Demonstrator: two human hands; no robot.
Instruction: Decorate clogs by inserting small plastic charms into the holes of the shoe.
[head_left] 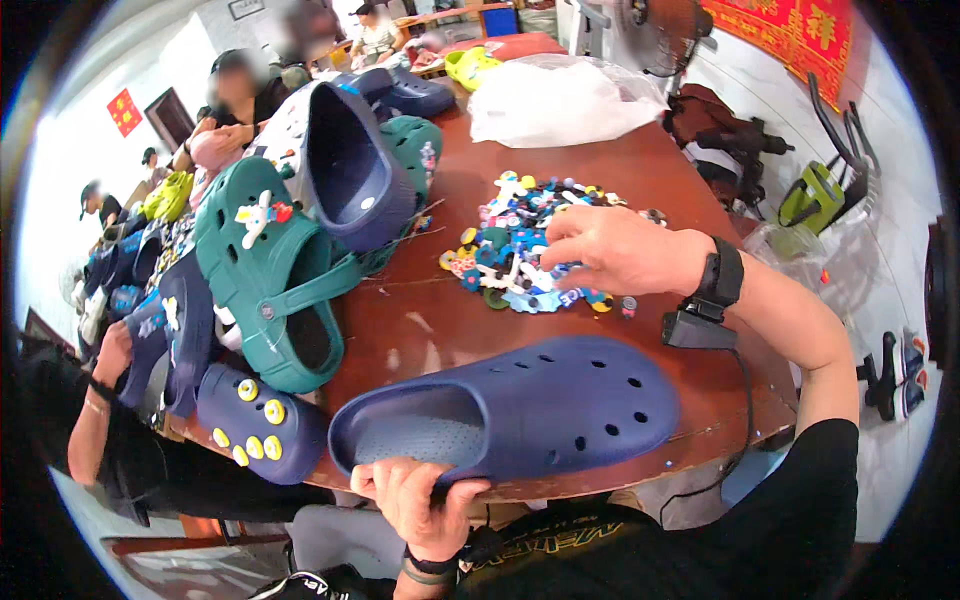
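A navy foam clog (560, 400) lies on its side along the table's near edge, its holed top facing right. My left hand (420, 500) grips the rim near its heel, thumb outside and fingers over the edge. Over the heap of small colourful shoe charms (520, 265), my right hand (620, 250) reaches in from the right, fingers bent and apart. I see nothing held in it. A strap with a small black device sits on the right wrist.
Left of the navy clog are a green clog (245, 260) with a white charm, an upright navy clog (350, 165) and a navy one with yellow charms (260, 425). A white plastic bag (560, 105) lies at the far end. A co-worker's hand (115, 350) touches clogs at the left.
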